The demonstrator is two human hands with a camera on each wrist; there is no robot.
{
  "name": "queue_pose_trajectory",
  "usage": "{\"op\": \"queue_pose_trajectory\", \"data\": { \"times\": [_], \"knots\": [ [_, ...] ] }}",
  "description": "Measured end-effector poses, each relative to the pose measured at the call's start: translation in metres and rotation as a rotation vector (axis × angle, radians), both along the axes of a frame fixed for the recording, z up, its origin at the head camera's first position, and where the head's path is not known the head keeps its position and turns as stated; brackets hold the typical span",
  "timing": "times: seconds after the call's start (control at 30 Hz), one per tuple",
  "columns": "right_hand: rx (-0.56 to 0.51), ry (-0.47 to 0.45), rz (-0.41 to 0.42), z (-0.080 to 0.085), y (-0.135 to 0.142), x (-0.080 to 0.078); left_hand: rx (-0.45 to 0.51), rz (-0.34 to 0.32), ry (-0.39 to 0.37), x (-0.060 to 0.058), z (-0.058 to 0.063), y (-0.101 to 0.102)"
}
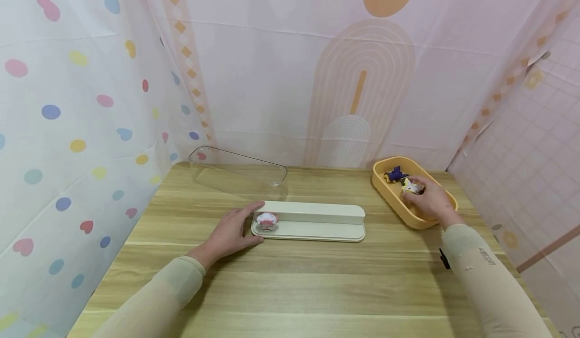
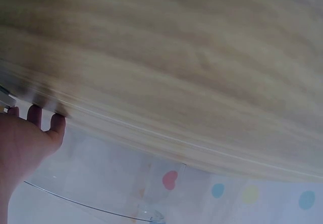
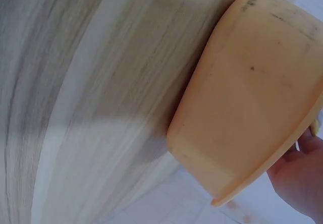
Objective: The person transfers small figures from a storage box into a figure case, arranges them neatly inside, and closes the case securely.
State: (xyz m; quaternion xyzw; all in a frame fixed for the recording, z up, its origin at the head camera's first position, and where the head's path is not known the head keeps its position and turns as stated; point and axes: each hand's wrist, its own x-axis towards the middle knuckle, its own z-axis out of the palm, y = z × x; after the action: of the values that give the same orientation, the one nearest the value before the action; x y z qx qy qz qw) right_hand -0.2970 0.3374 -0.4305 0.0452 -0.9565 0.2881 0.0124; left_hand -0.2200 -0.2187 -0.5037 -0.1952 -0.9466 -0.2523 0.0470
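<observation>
A cream stepped display base (image 1: 312,229) lies on the wooden table. On its lower step, at the left end, stands a small pink-and-white figurine (image 1: 267,221). My left hand (image 1: 228,232) is spread around that end, index fingertip at the back edge and thumb at the front. My right hand (image 1: 428,199) reaches into a yellow-orange basket (image 1: 391,199) and pinches a white-and-yellow figurine (image 1: 411,187). Beside it in the basket lies a dark purple figurine (image 1: 395,174). In the right wrist view, the basket wall (image 3: 252,93) hides most of the fingers.
A clear plastic cover (image 1: 237,177) stands behind the base, at the back left of the table (image 1: 290,287). Patterned curtains (image 1: 263,76) hang along the back and both sides. The basket sits at the back right, close to the curtain.
</observation>
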Motion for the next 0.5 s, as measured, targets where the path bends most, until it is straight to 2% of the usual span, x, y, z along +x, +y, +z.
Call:
{"op": "queue_pose_trajectory", "data": {
  "times": [0.17,0.33,0.5],
  "knots": [
    [0.013,0.063,-0.033,0.002,-0.003,0.001,-0.004,0.000,-0.002,0.001,0.001,0.000],
    [0.006,0.076,-0.046,0.006,-0.005,0.002,-0.008,0.004,-0.007,0.001,0.001,0.001],
    [-0.080,0.077,-0.086,0.014,-0.010,0.004,-0.006,0.006,-0.008,0.001,0.002,0.001]
  ]
}}
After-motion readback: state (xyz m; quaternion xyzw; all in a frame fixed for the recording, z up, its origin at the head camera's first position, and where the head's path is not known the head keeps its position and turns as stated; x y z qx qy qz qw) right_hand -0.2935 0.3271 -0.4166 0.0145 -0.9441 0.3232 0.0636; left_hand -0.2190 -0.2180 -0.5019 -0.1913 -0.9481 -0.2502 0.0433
